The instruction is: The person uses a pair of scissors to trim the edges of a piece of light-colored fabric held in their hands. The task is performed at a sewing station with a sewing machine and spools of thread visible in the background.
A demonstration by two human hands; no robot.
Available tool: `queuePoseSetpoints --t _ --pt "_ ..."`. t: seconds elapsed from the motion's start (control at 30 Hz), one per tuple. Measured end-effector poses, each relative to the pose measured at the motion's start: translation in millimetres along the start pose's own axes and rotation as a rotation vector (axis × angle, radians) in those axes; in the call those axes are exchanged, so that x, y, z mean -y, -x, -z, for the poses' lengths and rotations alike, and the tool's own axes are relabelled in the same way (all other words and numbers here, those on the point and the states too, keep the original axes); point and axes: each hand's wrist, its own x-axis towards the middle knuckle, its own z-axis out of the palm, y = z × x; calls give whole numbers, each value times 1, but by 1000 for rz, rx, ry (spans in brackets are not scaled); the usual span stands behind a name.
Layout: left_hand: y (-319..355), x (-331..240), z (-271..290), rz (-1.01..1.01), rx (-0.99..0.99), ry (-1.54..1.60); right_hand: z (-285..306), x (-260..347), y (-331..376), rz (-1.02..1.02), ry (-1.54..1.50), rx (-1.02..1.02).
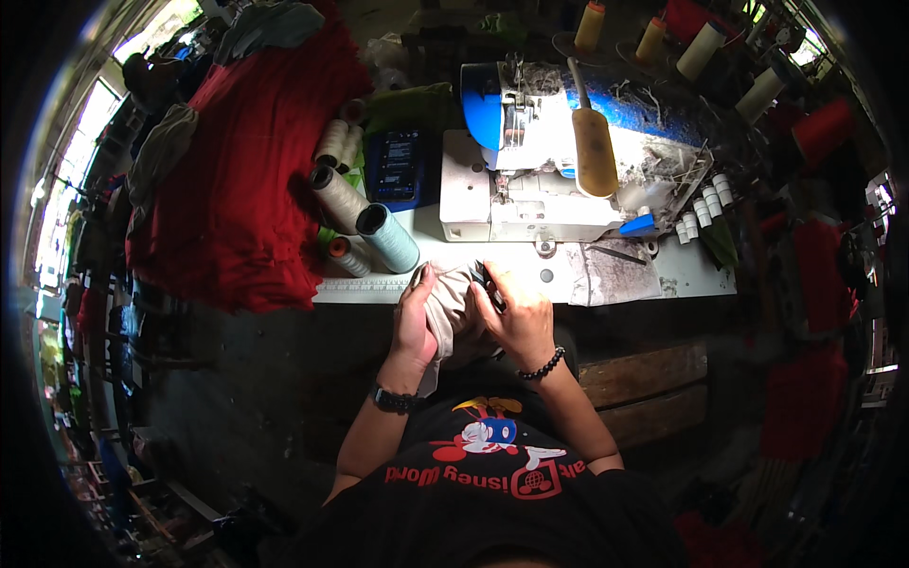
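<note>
Close to the table's front edge, my left hand [414, 320] is closed on a light beige piece of cloth [449, 301], which hangs in folds over my lap. My right hand [520, 317] grips a small black tool [484, 277] that looks like thread snips. Its fingers cover much of the tool, and its tip lies against or just beside the cloth; which of the two I cannot tell. Beyond both hands stands a white and blue sewing machine [466, 187], dusted with lint and brightly lit by a lamp with a yellowish handle [594, 151].
Left of the machine stand a light blue thread cone [388, 237], a cream cone [338, 199] and a phone [398, 166]. A large red cloth pile [241, 161] covers the table's left. A stained paper [614, 273] lies at right. Below it is a wooden bench [644, 388].
</note>
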Motion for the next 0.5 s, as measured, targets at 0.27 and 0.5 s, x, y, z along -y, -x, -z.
queuePoseSetpoints --t 0.27,0.5 --pt "7 -3 -5 -42 69 -64 -11 -4 2 -116 -246 -42" --pt "11 -2 -10 -121 25 -158 -3 -3 1 -155 -244 -53"
